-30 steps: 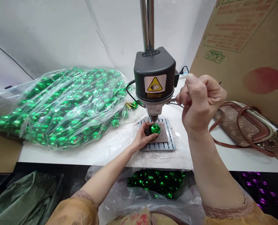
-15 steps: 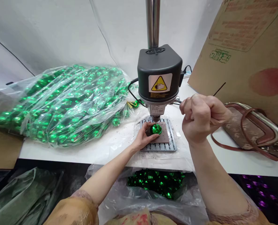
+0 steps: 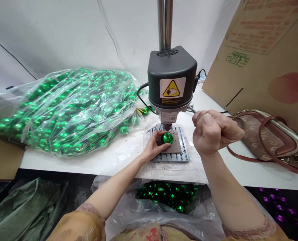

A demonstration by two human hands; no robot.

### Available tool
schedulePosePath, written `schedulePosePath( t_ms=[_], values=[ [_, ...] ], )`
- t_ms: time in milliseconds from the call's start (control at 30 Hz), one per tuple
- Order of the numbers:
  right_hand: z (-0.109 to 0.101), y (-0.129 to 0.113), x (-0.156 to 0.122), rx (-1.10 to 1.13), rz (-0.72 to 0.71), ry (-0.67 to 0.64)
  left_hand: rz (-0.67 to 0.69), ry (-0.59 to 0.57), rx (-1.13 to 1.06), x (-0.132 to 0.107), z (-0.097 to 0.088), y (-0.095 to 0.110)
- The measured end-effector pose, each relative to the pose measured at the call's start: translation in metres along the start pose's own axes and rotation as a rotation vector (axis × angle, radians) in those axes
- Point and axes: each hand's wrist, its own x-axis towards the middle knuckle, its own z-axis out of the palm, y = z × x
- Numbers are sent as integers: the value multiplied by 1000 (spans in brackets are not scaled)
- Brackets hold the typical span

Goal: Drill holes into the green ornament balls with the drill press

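My left hand grips a shiny green faceted ball between thumb and fingers. The ball rests on a brown square pad over the slotted grey base plate of a small drill press. Right above the ball is the thin bit under the chuck; whether its tip has entered the ball I cannot tell. My right hand is closed in a fist around the feed lever on the press's right side, covering most of it.
A clear plastic bag of green balls fills the table's left. More green balls lie in plastic below the front edge. At right are a brown handbag and a cardboard box. Purple shiny balls sit lower right. Dark crumbs dot the table.
My right hand has moved slightly down with the lever. My left hand and the green ball stay in place under the bit.
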Motion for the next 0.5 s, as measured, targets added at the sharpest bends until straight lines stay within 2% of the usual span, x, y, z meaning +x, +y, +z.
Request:
schedulePosePath(
  t_ms=[200, 333, 433, 500],
  values=[
    [-4, 5, -5, 14, -95, -30, 1, 7, 4, 0, 1, 3],
    [-7, 3, -14, 19, -100, -49, -2, 17, 14, -1, 2, 6],
    [-2, -3, -8, 5, -51, -25, 3, 16, 11, 0, 3, 5],
    [6, -9, 7, -28, 59, 28, 3, 32, 23, 1, 3, 6]
  ],
)
